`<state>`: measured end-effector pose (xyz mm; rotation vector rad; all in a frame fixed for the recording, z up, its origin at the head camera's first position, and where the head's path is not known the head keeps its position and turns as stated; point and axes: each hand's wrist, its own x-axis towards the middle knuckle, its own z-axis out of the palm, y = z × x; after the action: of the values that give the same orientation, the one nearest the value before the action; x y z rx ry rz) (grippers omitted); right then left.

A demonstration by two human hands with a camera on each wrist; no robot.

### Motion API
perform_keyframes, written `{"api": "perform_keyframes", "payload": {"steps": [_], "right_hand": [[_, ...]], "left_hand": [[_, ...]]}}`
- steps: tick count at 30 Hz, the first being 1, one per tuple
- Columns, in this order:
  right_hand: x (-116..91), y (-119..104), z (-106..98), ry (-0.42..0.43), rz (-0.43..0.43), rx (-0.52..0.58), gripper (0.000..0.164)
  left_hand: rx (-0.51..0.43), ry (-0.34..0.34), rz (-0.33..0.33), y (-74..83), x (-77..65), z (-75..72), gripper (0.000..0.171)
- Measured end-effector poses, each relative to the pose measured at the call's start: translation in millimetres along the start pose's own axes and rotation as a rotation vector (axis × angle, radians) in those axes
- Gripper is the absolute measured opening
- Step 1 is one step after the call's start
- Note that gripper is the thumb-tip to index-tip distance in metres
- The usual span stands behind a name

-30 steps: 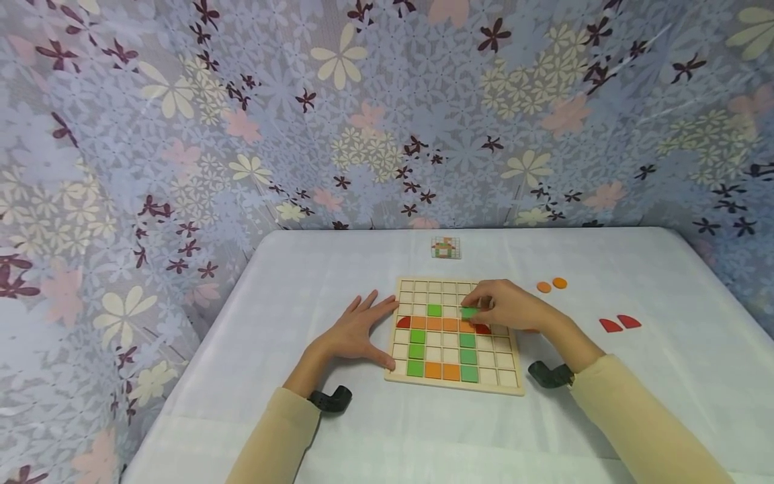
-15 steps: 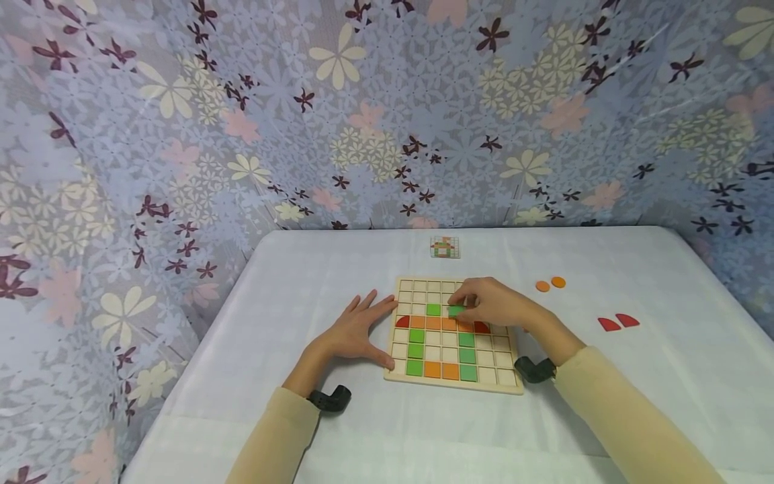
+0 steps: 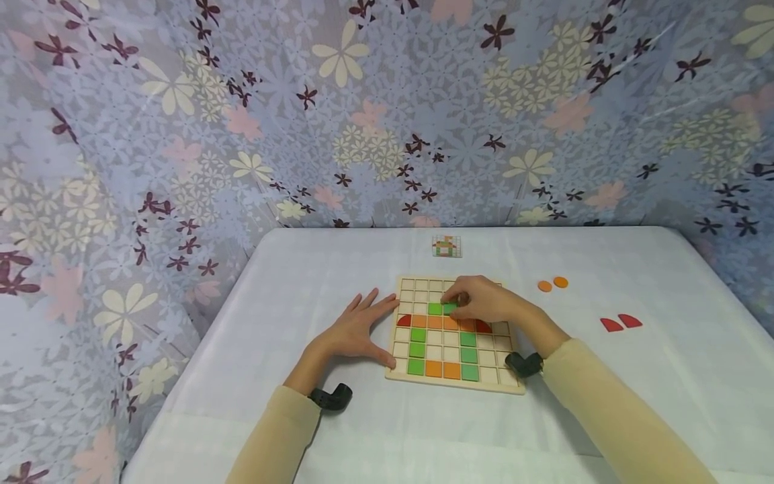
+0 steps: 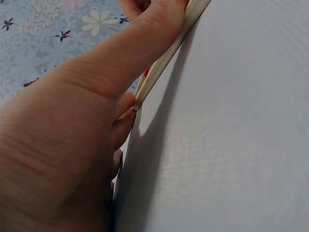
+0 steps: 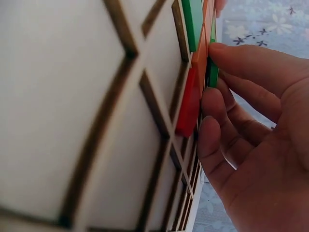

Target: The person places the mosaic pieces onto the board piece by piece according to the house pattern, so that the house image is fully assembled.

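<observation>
A wooden grid board [image 3: 453, 384] lies on the table, with green, orange and red tiles set in its cells. My left hand [image 3: 352, 334], fingers spread, rests along the board's left edge; its thumb touches the near-left corner, and the left wrist view shows that thumb [image 4: 159, 24] against the rim. Over the upper middle of the grid, my right hand [image 3: 486, 300] pinches a green square tile [image 3: 449, 308] between thumb and fingers. That tile is just right of another green tile [image 3: 435, 308], above the orange row [image 3: 434, 322]. A red quarter-round tile [image 5: 189, 104] appears below the right fingers in the right wrist view.
Behind the board lies a small pattern card [image 3: 447, 247]. To the right are two orange discs [image 3: 560, 282] and two red quarter-round pieces [image 3: 630, 320] on the white tablecloth [image 3: 338, 444]. A flowered curtain [image 3: 387, 114] hangs behind the table.
My right hand has moved left across the board with the green tile, from two cells away to right beside the other green tile. The left hand has stayed in place.
</observation>
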<state>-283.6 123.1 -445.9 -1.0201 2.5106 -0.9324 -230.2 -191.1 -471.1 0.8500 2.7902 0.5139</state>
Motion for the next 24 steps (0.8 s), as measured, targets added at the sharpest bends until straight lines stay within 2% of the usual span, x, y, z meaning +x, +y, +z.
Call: {"api": "perform_keyframes", "payload": {"steps": [10,16,24], "right_hand": [[-2,-2,0,-0.006,0.002,0.018,0.031],[-11,0,-5,0.021,0.003,0.071,0.030],[-28,4,-10,0.064,0.038,0.085,0.028]], "left_hand": [[-0.002,0.008,0.009,-0.1,-1.0,-0.4,0.121],[-0.004,0.013,0.016,0.5,0.2,0.2,0.121],[-0.005,0.002,0.005,2.1,0.3,-0.7,0.121]]}}
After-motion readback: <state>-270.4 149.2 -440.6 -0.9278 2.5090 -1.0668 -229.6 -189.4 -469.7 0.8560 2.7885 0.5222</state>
